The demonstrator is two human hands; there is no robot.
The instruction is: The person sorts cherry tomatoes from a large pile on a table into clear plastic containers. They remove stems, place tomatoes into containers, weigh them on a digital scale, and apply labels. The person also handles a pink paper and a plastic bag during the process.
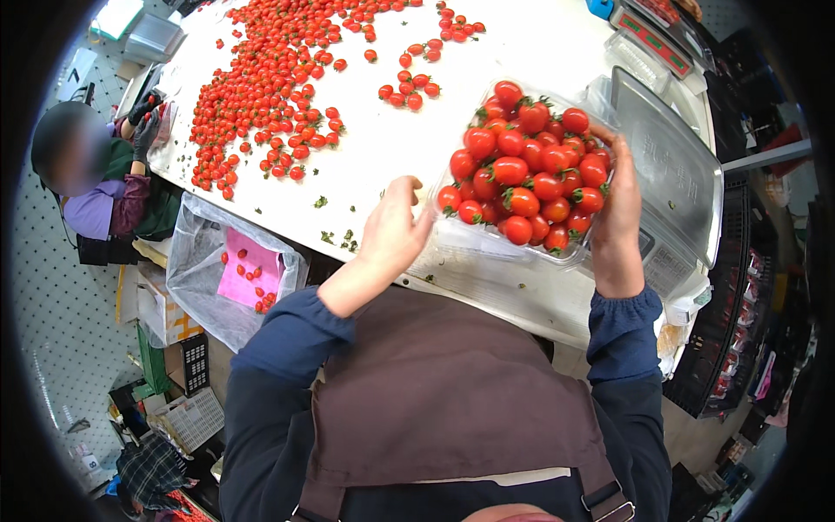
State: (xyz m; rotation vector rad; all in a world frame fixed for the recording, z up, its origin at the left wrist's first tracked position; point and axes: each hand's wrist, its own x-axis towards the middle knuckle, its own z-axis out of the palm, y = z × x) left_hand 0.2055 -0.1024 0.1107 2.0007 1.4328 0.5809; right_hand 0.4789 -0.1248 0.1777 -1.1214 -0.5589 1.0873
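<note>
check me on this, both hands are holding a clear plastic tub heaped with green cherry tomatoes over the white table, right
Not quite: the cherry tomatoes are red, with only small green stems. The rest stands: in the head view the left hand and right hand hold the clear plastic tub over the white table.

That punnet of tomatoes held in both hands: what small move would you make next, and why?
Probably set the punnet down on the scale just to its right. Both hands, left and right, hold it above the table edge, heaped with tomatoes, and the scale's tray looks bare.
</note>
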